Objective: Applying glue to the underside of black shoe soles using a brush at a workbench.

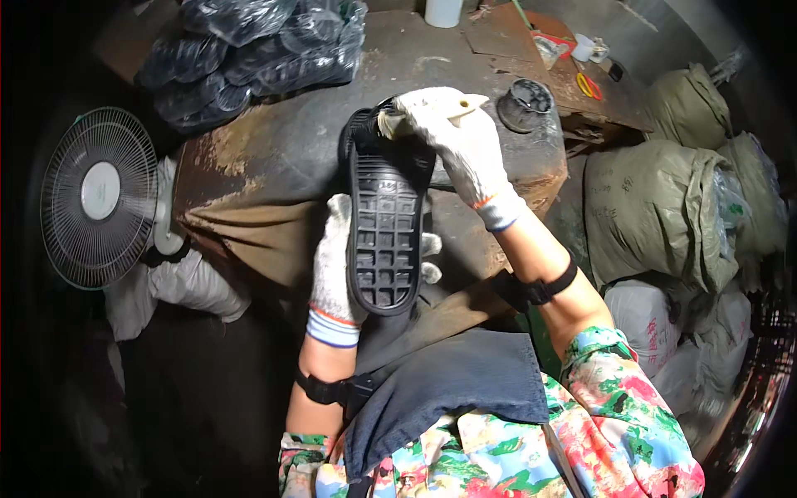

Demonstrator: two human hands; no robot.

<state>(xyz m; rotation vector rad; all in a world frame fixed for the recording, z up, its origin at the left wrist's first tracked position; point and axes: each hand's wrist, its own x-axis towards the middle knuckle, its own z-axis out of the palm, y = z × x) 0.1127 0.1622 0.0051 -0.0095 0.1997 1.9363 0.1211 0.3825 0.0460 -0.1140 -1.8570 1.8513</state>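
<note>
Black sole (383,228), lengthwise away, tread up

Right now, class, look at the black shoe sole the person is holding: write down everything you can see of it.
The black shoe sole looks like moulded rubber, tread side up, with a grid of square blocks and a raised rim. It lies lengthwise away from the person, above the stained worktable. The gloved left hand supports it from beneath near the heel, fingertips showing on its far side. The gloved right hand presses a pale-handled brush onto its toe end.
</note>
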